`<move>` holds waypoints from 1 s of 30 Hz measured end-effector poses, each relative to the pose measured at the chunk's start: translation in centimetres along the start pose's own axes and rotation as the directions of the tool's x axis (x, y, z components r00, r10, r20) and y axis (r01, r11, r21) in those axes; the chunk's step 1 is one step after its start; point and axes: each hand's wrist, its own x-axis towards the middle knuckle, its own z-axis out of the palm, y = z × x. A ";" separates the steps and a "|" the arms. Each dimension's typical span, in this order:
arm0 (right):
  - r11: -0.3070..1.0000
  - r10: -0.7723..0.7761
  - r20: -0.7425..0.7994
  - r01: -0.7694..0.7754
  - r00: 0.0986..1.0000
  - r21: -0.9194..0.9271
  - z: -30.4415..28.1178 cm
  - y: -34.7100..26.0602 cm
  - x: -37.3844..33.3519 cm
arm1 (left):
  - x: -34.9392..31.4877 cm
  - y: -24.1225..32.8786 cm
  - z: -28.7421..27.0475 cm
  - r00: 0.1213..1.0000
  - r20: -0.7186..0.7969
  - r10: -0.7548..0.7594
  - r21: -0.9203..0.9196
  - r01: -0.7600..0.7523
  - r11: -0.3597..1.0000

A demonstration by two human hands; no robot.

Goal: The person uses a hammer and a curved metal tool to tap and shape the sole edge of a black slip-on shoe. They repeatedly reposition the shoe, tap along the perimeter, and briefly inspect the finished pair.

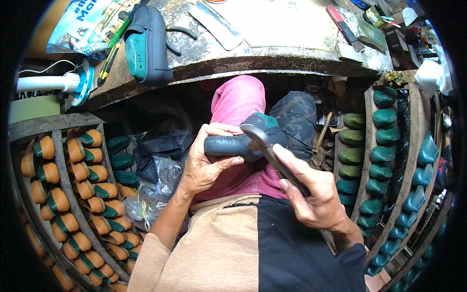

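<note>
My left hand is closed round a black shoe above my lap, the thumb on its near side and the fingers over the far side. A green shoe last shows inside the shoe. In my right hand is a hammer, gripped by its dark handle. Its metal head overlaps the shoe in this view; whether it touches cannot be told. On the workbench, another black shoe lies with a green last in it.
Beyond my knees is a worn workbench, bearing dark curved tool handles, a flat blade-like strip and a red-and-black tool. A rack of orange shoes stands left. Green lasts fill racks at right. Clear plastic bags lie beside my left arm.
</note>
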 end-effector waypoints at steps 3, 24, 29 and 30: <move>0.998 0.046 -0.047 -0.045 0.998 0.032 0.5 0.1 0.0 | -0.2 -0.5 -0.3 0.999 0.033 0.026 0.008 -0.027 1.000; 0.958 0.284 -0.164 -0.270 0.945 0.099 3.1 1.7 -1.0 | -0.3 -2.8 0.5 0.996 -0.024 0.090 -0.043 -0.091 0.995; 0.954 0.297 -0.376 -0.251 0.878 0.166 5.2 5.3 -2.4 | 0.4 -3.8 1.7 0.978 -0.072 0.195 0.046 -0.192 0.980; 0.932 0.356 -0.418 -0.281 0.836 0.231 5.3 5.9 -2.9 | 0.7 -3.9 2.0 0.976 -0.084 0.201 0.050 -0.197 0.979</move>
